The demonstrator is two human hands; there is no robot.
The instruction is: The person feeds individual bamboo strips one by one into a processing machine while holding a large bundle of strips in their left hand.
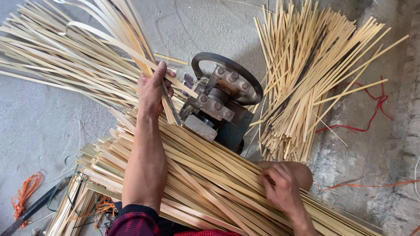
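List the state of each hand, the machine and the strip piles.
left hand: gripping a bunch of pale bamboo strips beside the machine
right hand: fingers on the long bamboo strip stack across the lap
dark metal wheel machine: upright on the floor; running or not, cannot tell
loose bamboo strip pile: fanned out on the concrete

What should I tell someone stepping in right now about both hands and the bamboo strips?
Left hand: closed around a bunch of bamboo strips, held at the small splitting machine with the dark wheel.
Right hand: fingers pinching at strips in the stack across the lap.
Around: a loose fan of long strips at upper left, a pile of thinner strips right of the machine, red cord on the concrete floor.
Done: the piles beside the machine are large.
Left: the lap stack remains thick.
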